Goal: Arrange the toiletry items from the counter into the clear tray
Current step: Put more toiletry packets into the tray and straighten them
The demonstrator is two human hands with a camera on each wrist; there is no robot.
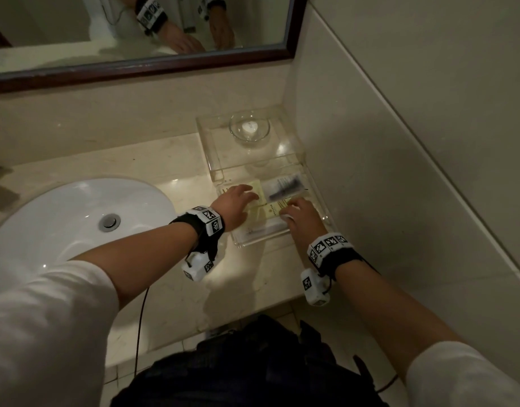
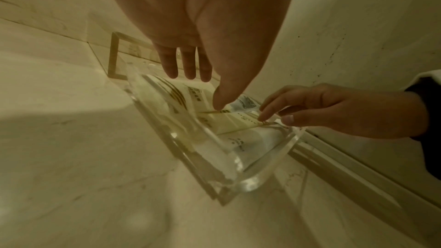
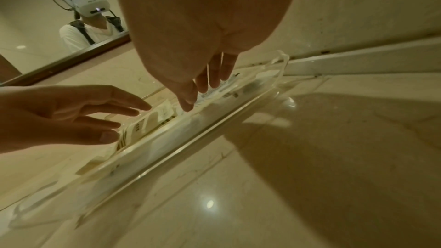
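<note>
A clear acrylic tray lies on the counter beside the right wall. Flat in it are cream toiletry packets and a see-through packet with a black comb. My left hand reaches over the tray's left side with straight fingers, its thumb tip touching a cream packet. My right hand is over the tray's right side, fingers extended down onto the packets. In the right wrist view its fingertips touch beside the comb packet. Neither hand grips anything.
Behind the tray a raised clear shelf carries a glass bowl with a small white piece in it. A white sink lies to the left, a framed mirror behind, and the tiled wall close on the right.
</note>
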